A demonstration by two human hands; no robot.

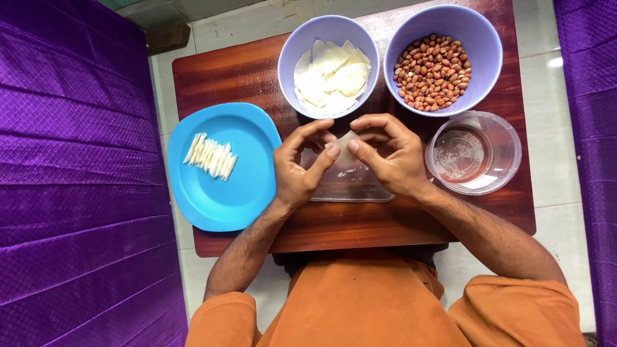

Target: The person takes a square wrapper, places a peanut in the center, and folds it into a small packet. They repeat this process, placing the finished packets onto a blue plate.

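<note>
My left hand (pixel 299 168) and my right hand (pixel 389 157) meet over the middle of a small wooden table (pixel 244 74). Together they pinch a thin pale dough wrapper (pixel 345 144) between thumbs and fingertips, above a clear flat lid or tray (pixel 350 187). Just beyond the hands stands a lilac bowl (pixel 328 32) with more pale wrapper pieces (pixel 331 77). To its right a second lilac bowl (pixel 479 38) holds peanuts (pixel 432 71). A blue plate (pixel 222 193) at my left carries a row of several folded white wrappers (pixel 211 156).
A clear round plastic container (pixel 474 153) with a little liquid sits at the right, close to my right wrist. Purple quilted fabric (pixel 71 167) borders the table on the left and the far right. Pale tiled floor surrounds the table. My orange-clad knees are at the bottom.
</note>
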